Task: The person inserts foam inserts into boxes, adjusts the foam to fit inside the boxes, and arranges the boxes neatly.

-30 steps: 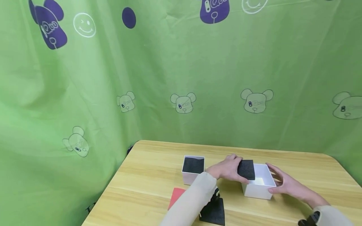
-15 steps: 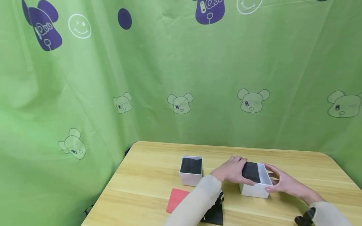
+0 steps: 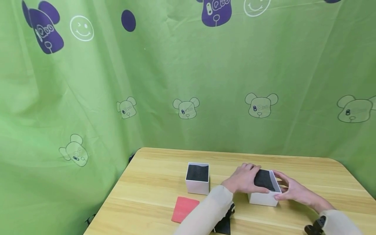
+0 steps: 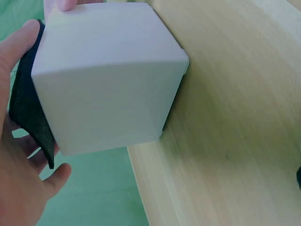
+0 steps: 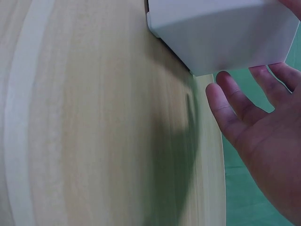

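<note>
My left hand (image 3: 244,178) grips a black foam pad (image 3: 265,180) and holds it tilted in the mouth of an open white box (image 3: 262,199) on the wooden table (image 3: 152,182). In the left wrist view the foam pad (image 4: 27,110) lies between my thumb and fingers (image 4: 16,183) against the box (image 4: 108,75). My right hand (image 3: 291,190) is at the box's right side, thumb at the front corner. In the right wrist view its straight fingers (image 5: 244,106) touch the box (image 5: 221,33).
A second white box (image 3: 197,188) with black foam inside stands to the left. A red card (image 3: 184,209) and a black piece (image 3: 224,226) lie near the front edge, partly under my left sleeve. A green printed curtain (image 3: 188,81) surrounds the table.
My left hand has carried the foam pad rightward and lowered it into the box's opening. My right hand has closed in on the box's right side.
</note>
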Available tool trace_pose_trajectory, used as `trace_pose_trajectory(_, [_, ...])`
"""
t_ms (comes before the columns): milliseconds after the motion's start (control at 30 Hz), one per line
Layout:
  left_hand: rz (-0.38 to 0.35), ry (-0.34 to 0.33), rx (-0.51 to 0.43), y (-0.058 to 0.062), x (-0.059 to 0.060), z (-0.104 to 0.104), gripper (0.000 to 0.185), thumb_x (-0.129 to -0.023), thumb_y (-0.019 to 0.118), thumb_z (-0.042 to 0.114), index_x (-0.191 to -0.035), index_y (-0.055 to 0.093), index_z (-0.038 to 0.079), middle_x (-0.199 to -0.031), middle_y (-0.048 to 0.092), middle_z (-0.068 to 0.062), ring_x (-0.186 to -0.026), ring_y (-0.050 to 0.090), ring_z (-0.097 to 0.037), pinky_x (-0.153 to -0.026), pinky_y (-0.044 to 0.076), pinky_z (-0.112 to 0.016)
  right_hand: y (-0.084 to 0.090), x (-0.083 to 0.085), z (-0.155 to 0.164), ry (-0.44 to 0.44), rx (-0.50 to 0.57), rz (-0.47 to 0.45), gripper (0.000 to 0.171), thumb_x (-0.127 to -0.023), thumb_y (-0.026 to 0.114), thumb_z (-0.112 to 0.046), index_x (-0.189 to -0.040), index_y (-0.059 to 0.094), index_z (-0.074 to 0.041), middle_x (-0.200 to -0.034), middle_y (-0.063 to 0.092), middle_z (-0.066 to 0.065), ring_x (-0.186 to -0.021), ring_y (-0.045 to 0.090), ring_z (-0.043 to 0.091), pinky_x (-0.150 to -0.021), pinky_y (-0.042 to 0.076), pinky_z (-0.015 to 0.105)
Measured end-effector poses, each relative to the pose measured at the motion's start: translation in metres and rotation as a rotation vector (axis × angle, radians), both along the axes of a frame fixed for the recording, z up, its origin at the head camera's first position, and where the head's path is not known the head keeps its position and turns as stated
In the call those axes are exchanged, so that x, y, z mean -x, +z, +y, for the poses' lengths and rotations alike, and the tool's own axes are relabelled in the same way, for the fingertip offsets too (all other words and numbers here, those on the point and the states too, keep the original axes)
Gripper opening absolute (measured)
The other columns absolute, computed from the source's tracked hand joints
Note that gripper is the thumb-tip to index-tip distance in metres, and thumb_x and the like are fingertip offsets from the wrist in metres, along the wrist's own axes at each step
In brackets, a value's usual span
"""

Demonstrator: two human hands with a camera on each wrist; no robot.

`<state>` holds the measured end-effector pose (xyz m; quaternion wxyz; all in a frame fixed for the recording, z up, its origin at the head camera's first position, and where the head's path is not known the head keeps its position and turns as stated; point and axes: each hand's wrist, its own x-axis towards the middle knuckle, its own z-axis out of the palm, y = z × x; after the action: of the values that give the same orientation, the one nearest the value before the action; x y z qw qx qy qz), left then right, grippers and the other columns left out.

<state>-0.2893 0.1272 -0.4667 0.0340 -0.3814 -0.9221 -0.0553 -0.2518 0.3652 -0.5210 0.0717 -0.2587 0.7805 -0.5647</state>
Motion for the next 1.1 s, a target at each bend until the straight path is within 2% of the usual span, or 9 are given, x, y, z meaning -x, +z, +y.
trace_pose_trajectory(100, [0.024,0.004,-0.009,-0.002,-0.001,0.003,0.089,-0.075,0.052,0.077,-0.146,0.035,0.026,-0.138,0.04,0.009,-0.12,0.037,-0.006,-0.097,0.034,-0.022,0.001,-0.001,0.0,0.013,0.01,-0.006,0.092,-0.077,0.068,0.011,-0.14,0.003,0.018,-0.14,0.028,0.028,-0.107,0.049,-0.006,-0.083,0.05,0.025])
trace_pose_trajectory(167, [0.036,0.007,-0.018,-0.004,-0.001,0.005,0.086,-0.075,0.052,0.077,-0.144,0.037,0.028,-0.136,0.041,0.009,-0.118,0.039,-0.006,-0.095,0.035,-0.022,0.002,-0.001,0.0,0.016,0.006,-0.016,0.092,-0.077,0.069,0.01,-0.14,0.002,0.019,-0.137,0.018,0.045,-0.106,0.049,-0.007,-0.082,0.05,0.025])
trace_pose_trajectory(233, [0.036,0.014,-0.026,-0.005,-0.002,0.007,0.083,-0.075,0.051,0.077,-0.142,0.039,0.03,-0.135,0.042,0.01,-0.116,0.039,-0.006,-0.093,0.035,-0.022,0.003,-0.001,0.0,0.013,-0.004,-0.024,0.093,-0.077,0.069,0.009,-0.14,0.001,0.019,-0.133,0.008,0.052,-0.105,0.048,-0.008,-0.082,0.05,0.025])
trace_pose_trajectory(467, [0.013,0.028,-0.053,-0.011,-0.001,0.005,0.078,-0.078,0.046,0.077,-0.141,0.043,0.029,-0.139,0.04,0.009,-0.121,0.038,-0.008,-0.098,0.033,-0.023,0.002,0.003,-0.002,0.018,-0.022,-0.056,0.096,-0.078,0.07,0.006,-0.142,-0.001,0.016,-0.135,0.006,0.051,-0.104,0.049,-0.008,-0.083,0.05,0.026])
trace_pose_trajectory(733, [0.041,-0.019,-0.037,-0.019,-0.002,0.003,0.077,-0.083,0.039,0.075,-0.144,0.039,0.028,-0.143,0.035,0.007,-0.128,0.032,-0.009,-0.104,0.028,-0.025,-0.002,0.005,-0.002,0.038,-0.004,-0.061,0.097,-0.078,0.07,0.006,-0.14,-0.004,0.019,-0.133,0.004,0.053,-0.104,0.05,-0.007,-0.083,0.051,0.027])
trace_pose_trajectory(1100, [0.117,-0.082,-0.007,-0.028,-0.002,0.004,0.075,-0.089,0.034,0.068,-0.148,0.031,0.022,-0.147,0.031,0.003,-0.133,0.027,-0.011,-0.107,0.023,-0.023,0.003,0.0,0.001,0.036,0.013,-0.042,0.095,-0.078,0.068,0.009,-0.138,-0.004,0.021,-0.13,0.004,0.055,-0.103,0.051,-0.005,-0.081,0.052,0.029])
